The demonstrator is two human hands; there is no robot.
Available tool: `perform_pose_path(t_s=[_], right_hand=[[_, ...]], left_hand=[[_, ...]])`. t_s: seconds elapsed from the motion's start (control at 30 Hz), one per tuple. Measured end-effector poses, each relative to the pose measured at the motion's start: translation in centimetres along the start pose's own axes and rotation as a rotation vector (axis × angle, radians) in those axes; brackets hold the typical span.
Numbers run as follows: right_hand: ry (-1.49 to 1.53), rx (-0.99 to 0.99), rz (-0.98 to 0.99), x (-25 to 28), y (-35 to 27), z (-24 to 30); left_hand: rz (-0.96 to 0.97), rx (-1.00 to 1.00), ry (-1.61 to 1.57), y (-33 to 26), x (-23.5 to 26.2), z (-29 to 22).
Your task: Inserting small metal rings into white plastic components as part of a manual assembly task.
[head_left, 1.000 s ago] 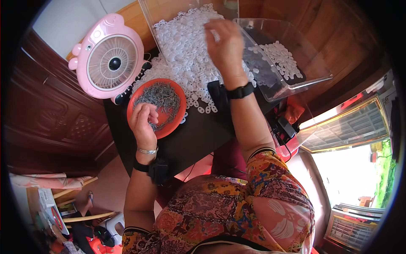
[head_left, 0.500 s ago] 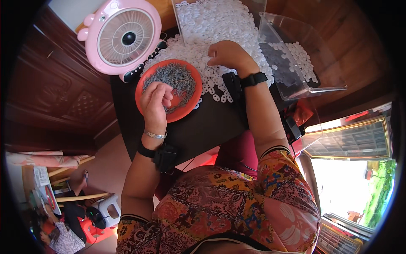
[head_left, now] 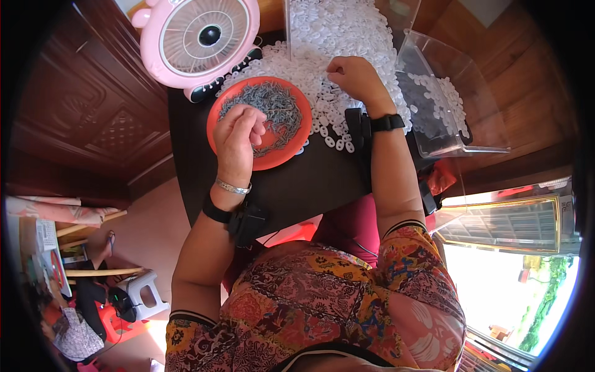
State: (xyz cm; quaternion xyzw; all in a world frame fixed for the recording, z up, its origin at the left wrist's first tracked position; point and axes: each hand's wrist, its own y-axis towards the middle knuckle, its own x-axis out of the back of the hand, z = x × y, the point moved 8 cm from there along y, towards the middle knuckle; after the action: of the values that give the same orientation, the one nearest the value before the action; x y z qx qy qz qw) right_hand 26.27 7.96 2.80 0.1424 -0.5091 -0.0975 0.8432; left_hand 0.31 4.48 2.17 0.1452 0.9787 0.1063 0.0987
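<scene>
While the left hand is hovering over the orange dish, its fingers are curling in narrowly, pinched together as if on a small piece, though whether anything is held between them cannot be told. That dish is sitting on the dark table and is carrying a heap of small grey metal pieces. Further back, the right hand is resting on the spread of white plastic parts, its fingers bent loosely onto them, and what they are gripping is hidden. A pink fan is standing just beside the dish, and a clear plastic box holding more white parts is lying off to the right.
</scene>
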Motion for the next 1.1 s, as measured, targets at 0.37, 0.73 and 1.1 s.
perform_pose_path(t_s=[0.37, 0.73, 1.1], right_hand=[[-0.103, 0.010, -0.019, 0.7, -0.2, 0.6], [-0.292, -0.024, 0.159, -1.8, 0.1, 0.9], [0.782, -0.140, 0.276, -2.1, 0.0, 2.4]], left_hand=[[-0.010, 0.008, -0.047, 0.1, 0.3, 0.2], [0.027, 0.054, -0.082, 0.2, -0.3, 0.9], [0.022, 0.068, -0.087, 0.3, -0.1, 0.9]])
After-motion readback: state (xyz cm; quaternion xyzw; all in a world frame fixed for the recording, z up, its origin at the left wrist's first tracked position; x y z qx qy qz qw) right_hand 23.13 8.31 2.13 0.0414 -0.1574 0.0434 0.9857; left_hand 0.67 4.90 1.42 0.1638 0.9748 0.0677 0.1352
